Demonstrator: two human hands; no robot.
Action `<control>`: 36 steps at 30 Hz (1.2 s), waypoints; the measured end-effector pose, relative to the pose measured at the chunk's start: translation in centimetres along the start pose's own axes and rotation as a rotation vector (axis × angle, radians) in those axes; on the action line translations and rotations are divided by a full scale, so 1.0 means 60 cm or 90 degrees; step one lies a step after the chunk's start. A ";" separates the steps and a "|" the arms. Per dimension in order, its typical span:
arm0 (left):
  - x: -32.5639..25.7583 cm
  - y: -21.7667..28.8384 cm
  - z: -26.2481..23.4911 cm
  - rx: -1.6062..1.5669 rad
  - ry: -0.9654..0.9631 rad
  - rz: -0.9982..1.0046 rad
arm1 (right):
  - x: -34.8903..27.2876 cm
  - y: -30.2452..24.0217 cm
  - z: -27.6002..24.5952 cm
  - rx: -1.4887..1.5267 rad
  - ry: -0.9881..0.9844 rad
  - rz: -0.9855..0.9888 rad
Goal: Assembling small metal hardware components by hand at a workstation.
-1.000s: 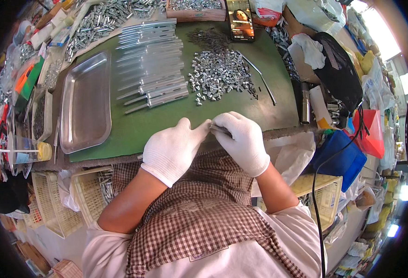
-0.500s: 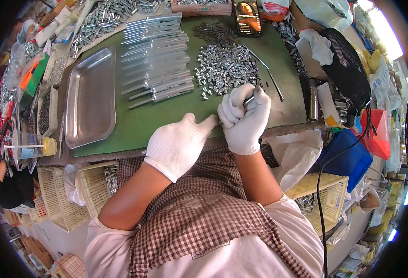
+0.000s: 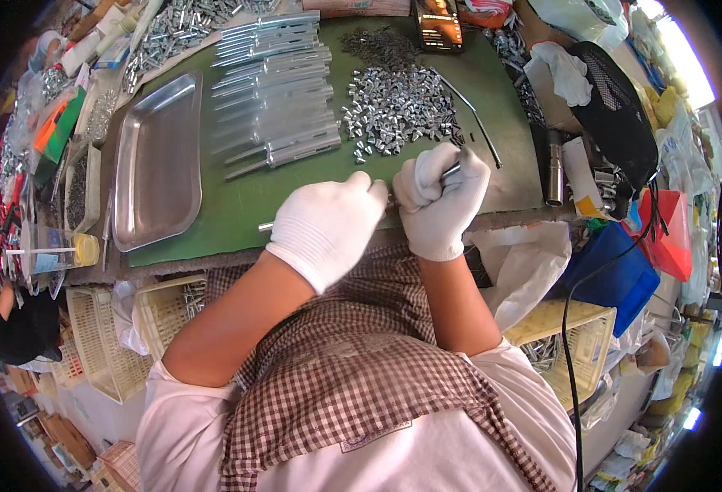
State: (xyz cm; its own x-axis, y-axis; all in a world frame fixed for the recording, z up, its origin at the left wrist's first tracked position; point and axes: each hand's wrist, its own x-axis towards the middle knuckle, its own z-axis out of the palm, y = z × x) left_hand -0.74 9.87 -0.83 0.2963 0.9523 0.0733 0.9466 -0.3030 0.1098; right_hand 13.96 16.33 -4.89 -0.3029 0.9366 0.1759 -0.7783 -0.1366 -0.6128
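Both my hands wear white knitted gloves and meet at the table's near edge. My left hand [image 3: 328, 225] is closed around a metal rod [image 3: 265, 227]; its end sticks out behind the wrist side, the rest is covered by the glove. Just right of it, my right hand [image 3: 441, 205] is curled, with a slim grey metal piece [image 3: 451, 170] showing between thumb and fingers. Whether the two pieces touch is hidden. Ahead lie a heap of short silver metal sleeves [image 3: 402, 107], a row of slotted metal tubes with thin rods [image 3: 295, 86], and a dark pile of small pins [image 3: 381, 47].
An empty steel tray [image 3: 160, 164] lies left on the green mat [image 3: 213, 238]. A thin metal rod [image 3: 480, 123] rests right of the sleeves, beyond it a phone [image 3: 440, 33]. A black cable [image 3: 568, 328] hangs at right; plastic baskets [image 3: 107, 348] stand below the table.
My left hand has shifted up and right, its fingers bending in more, and more of the rod's rear end shows. The right hand has moved slightly right, still curled.
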 end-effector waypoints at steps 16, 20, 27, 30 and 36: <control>-0.305 -0.090 -0.032 -0.017 0.185 -0.342 | 0.008 0.001 0.023 -0.083 0.114 0.015; -0.108 -0.085 -0.024 -0.088 0.289 -0.072 | -0.002 -0.011 0.012 -0.127 0.035 0.064; -0.001 -0.091 0.004 0.005 0.147 -0.167 | -0.045 -0.023 0.012 -0.282 0.088 0.090; -0.007 -0.085 0.002 0.024 0.107 -0.119 | -0.042 -0.023 0.014 -0.287 0.065 0.082; -0.030 -0.118 0.023 -0.108 0.305 -0.009 | -0.045 -0.028 0.020 -0.312 0.056 0.103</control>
State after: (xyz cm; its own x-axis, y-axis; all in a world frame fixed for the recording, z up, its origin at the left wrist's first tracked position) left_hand -7.80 10.36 -3.09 0.1547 0.8449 0.5121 0.9042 -0.3299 0.2711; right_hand 15.43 13.64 -3.42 -0.3340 0.9426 -0.0039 -0.3702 -0.1350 -0.9191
